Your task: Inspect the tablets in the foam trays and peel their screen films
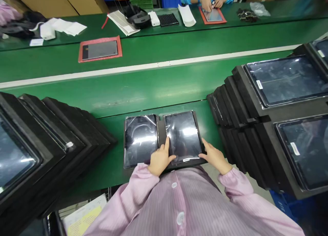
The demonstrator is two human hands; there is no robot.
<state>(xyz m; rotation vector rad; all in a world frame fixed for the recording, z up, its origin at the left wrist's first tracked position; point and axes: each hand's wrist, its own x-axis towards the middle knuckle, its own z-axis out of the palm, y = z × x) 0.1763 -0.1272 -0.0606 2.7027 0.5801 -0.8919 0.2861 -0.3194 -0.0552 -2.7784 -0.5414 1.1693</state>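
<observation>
A black foam tray lies before me on the green bench with two dark, glossy tablet-like screens side by side. The right screen has a small white label at its lower edge; the left screen reflects the lights. My left hand is at the right screen's left edge, index finger stretched along it and thumb spread toward its lower part. At the opposite edge, my right hand has thumb and index finger apart, touching the lower right corner area. Neither hand visibly wraps round the screen.
Stacked black foam trays with screens rise at the left and right. Across the bench, a grey panel lies on pink wrap. A co-worker's hands work over another panel. A white strip runs along the bench.
</observation>
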